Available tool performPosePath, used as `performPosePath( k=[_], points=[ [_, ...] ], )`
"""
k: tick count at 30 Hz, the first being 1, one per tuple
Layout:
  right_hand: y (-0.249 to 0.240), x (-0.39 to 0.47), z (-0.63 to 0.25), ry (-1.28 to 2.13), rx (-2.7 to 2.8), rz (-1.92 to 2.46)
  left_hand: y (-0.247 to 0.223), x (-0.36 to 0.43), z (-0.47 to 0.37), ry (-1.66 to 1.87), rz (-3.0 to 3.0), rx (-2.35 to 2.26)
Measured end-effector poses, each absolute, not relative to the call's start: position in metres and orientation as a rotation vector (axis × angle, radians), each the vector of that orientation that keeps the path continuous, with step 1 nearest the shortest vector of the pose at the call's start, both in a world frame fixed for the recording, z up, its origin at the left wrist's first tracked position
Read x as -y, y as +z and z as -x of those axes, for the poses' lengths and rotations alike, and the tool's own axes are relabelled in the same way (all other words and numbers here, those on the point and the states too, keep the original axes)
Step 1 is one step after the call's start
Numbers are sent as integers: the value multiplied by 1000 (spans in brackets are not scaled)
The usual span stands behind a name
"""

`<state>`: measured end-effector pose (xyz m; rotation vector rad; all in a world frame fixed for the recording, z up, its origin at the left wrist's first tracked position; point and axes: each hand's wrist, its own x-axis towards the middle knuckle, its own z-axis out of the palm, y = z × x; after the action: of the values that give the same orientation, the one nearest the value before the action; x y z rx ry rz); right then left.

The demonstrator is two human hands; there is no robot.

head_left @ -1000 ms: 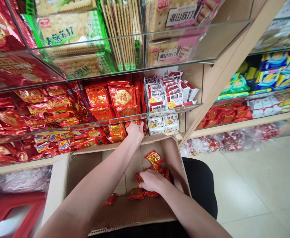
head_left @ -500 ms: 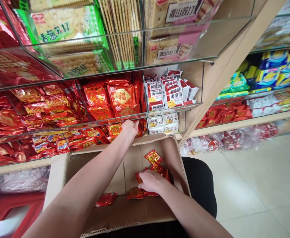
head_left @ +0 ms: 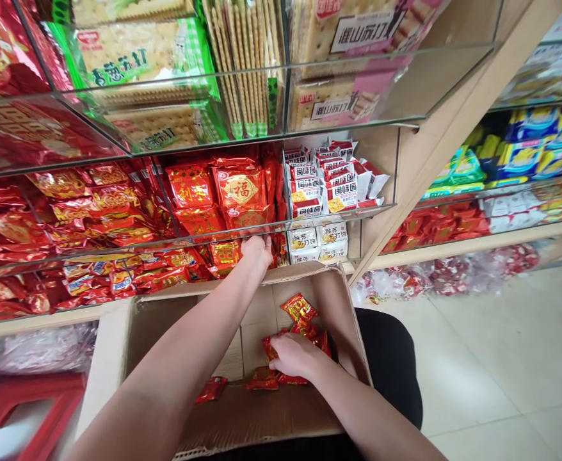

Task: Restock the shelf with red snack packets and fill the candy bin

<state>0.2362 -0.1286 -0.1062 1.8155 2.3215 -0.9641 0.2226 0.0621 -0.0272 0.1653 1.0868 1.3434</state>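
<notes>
My left hand (head_left: 256,255) reaches over the far edge of the cardboard box (head_left: 223,426) to the lower shelf, against the red snack packets (head_left: 225,252) there. Its fingertips are mostly hidden, so what they grip cannot be seen. Inside the box, my right hand (head_left: 294,354) is closed on a red snack packet (head_left: 268,348). Around it lie several more packets, one with gold print (head_left: 299,307) near the far wall. Another red packet (head_left: 212,388) lies apart, partly behind my left forearm.
Glass dividers and a glass shelf edge (head_left: 204,238) run just above my left hand. White biscuit packs (head_left: 333,239) stand to its right, beside a wooden upright (head_left: 434,128). A red plastic stool (head_left: 36,390) is at the left, tiled floor (head_left: 473,358) at the right.
The view has shifted slightly. My left hand stays at the lower shelf and my right hand stays on the packet in the box, with little visible movement.
</notes>
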Motion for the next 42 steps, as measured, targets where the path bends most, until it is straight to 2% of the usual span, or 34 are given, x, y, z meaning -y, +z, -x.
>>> performPosePath(
  k=[18, 42],
  points=[
    [-103, 129, -237, -986, -2307, -1822, -13, -50, -219, 1659, -221, -943],
    [-108, 128, -235, -969, -2231, -1753, -13, -58, -204, 1446, -90, -799]
  ],
)
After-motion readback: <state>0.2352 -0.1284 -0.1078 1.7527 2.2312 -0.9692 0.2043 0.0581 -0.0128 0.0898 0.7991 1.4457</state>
